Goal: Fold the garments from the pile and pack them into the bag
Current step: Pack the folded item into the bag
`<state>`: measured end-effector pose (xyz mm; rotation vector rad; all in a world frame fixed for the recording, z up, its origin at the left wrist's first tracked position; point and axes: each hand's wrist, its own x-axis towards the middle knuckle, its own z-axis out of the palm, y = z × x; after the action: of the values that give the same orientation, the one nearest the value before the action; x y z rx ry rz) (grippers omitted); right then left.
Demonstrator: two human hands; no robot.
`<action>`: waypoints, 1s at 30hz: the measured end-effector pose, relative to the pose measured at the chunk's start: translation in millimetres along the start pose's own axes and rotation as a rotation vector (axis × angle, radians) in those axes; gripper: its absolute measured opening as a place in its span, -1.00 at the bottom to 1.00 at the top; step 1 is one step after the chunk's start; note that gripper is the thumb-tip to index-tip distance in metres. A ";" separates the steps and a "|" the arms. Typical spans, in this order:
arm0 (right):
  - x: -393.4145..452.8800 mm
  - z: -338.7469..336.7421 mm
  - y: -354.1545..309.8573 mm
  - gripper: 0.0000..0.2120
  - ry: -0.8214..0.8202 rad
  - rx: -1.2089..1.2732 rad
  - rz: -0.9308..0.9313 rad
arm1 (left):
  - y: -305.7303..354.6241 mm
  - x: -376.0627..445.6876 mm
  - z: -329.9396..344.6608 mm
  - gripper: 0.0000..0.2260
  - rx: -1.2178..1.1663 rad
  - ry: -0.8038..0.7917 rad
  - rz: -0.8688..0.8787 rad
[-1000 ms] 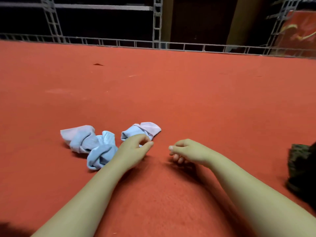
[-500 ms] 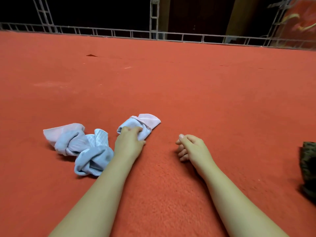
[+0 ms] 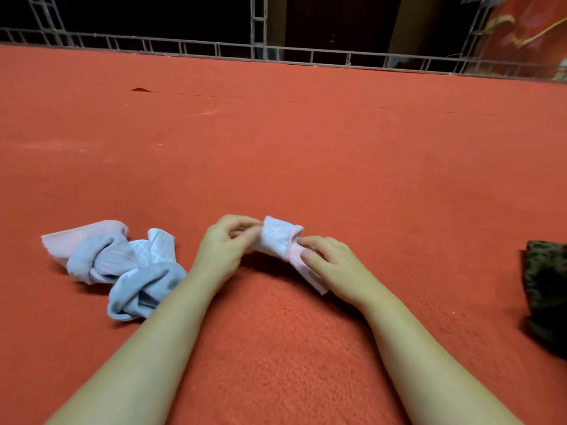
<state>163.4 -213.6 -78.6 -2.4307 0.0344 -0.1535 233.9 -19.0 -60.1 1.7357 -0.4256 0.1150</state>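
warm, even light on sharp red carpet (image 3: 306,167), dark background, wide-angle bowing at edges.

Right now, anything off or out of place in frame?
Nothing damaged or spilled. Both the left hand and right hand pinch one pale sock. The other socks lie crumpled and unfolded to the left. A camouflage bag sits cut off at the right edge.

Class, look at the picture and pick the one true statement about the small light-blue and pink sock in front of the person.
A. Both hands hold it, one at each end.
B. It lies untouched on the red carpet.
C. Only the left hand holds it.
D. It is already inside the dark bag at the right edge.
A: the left hand pinches one end of the sock and the right hand grips the other, lifting it off the carpet.
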 end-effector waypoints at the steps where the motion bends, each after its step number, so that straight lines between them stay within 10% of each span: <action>1: 0.5 1.6 0.1 -0.45 -0.013 0.014 0.001 | 0.8 0.7 -2.2 -0.87 -0.092 0.155 0.027; 4: -0.8 3.4 -4.6 -0.59 -0.012 0.012 -0.033 | 12.2 -10.2 -0.4 -0.68 -0.282 0.214 -0.016; 9: -5.7 1.7 -13.5 -0.69 0.083 0.193 0.133 | 4.3 -24.0 16.4 -0.73 0.491 -0.139 -0.045; 15: -1.6 11.3 -6.8 -0.68 0.129 -0.348 0.249 | -6.9 -18.9 17.7 -0.86 0.570 -0.215 -0.033; 22: -10.0 -3.2 -5.7 -0.79 0.163 0.458 0.067 | 7.0 -10.4 7.4 -0.87 -0.804 -0.161 -0.616; 30: -11.3 -11.5 -4.4 -0.83 0.085 0.714 -0.016 | 17.7 -4.3 -3.6 -0.62 -1.175 -0.170 -0.614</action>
<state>150.7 -217.0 -68.2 -1.7121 -0.0032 -0.2306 224.4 -17.2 -44.3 0.6412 -0.0139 -0.6187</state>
